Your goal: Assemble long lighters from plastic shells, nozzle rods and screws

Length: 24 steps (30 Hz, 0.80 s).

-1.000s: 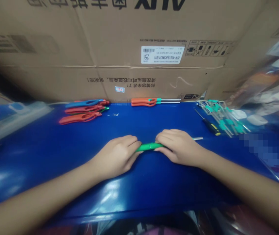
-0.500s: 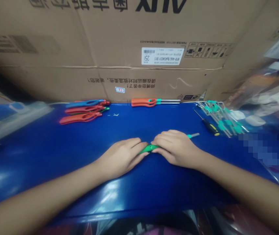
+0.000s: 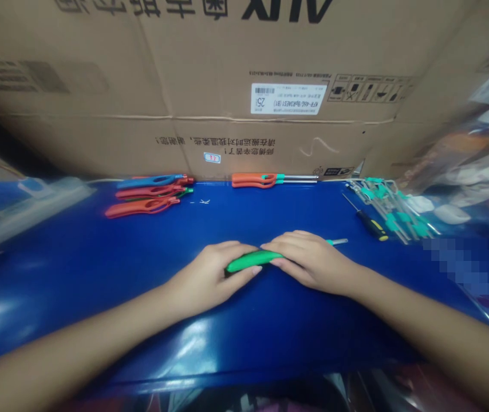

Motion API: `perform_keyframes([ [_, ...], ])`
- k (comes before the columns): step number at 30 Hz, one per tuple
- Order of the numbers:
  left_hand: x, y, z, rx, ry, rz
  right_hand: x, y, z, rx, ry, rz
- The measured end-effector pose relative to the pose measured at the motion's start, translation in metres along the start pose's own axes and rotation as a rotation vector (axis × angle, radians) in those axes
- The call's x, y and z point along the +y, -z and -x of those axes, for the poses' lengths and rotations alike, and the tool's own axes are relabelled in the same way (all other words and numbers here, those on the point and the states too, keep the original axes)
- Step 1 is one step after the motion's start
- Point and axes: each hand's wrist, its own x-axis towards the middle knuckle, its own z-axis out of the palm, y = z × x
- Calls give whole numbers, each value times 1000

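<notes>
We see the green handle [image 3: 251,261] over the blue tabletop [image 3: 244,343], held level between both hands. The left hand [image 3: 208,278] is closed around its left end, thumb below; the right hand [image 3: 315,262] is clamped on the other end (a tube [image 3: 339,242] pokes out past it). Farther back we find a screwdriver [image 3: 373,226] beside a teal-and-metal pile [image 3: 403,217] at right, red handles [image 3: 139,208] at left, and an orange lighter [image 3: 248,181] between, near the carton [image 3: 201,74].
</notes>
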Motion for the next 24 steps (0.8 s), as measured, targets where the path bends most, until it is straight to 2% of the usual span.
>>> perform_keyframes([
  [2, -2, 1, 2, -30, -109, -161, 0, 1, 0, -23, 5, -37],
  [8, -3, 0, 6, -166, -141, -290, -2, 3, 1, -3, 123, 18],
  [11, -2, 1, 5, -171, -148, -299, -3, 3, 2, 26, 133, 69],
  [16, -7, 7, 1, -138, -174, -320, 0, 4, 0, 14, 41, 34],
  [24, -6, 9, -1, -154, -190, -353, 1, 7, 2, 35, 122, 102],
])
